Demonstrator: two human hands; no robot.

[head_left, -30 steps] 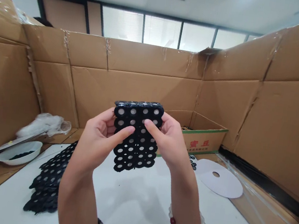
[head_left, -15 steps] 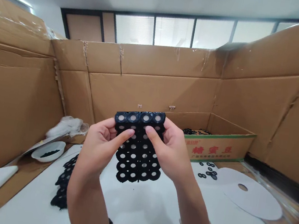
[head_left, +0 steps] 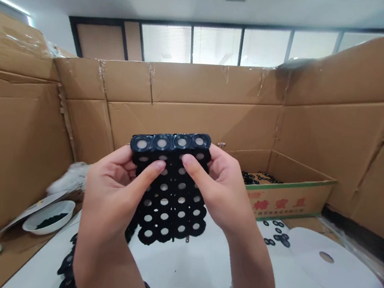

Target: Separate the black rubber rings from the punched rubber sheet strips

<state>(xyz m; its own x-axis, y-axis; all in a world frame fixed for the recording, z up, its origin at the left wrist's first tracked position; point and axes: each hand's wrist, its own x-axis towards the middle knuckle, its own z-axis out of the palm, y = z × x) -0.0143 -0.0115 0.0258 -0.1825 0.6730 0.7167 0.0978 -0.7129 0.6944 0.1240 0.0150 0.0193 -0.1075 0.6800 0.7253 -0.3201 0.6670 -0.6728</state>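
A black sheet of joined rings (head_left: 171, 203) with pale round centres hangs upright in front of me, above the white tabletop. Its top row is folded over toward me and shows glossy black rings. My left hand (head_left: 123, 177) grips the upper left side, thumb pressed on the front and fingers behind. On the upper right side, my right hand (head_left: 217, 181) holds it the same way. The fingers behind the sheet are partly hidden. Another black piece of joined rings (head_left: 69, 270) lies on the table, partly covered by my left forearm.
Loose black rings (head_left: 277, 234) lie at the right, beside a white disc (head_left: 338, 269) with a hole. Behind them stands an open carton (head_left: 287, 200) holding more rings. At left are a white bowl (head_left: 49, 219) with dark contents and a plastic bag (head_left: 69, 179). Cardboard walls (head_left: 189, 110) surround the table.
Both hands still hold the sheet, which now appears slightly larger, a little further left and tilted. The whole view has shifted, with the carton and white disc now further right.
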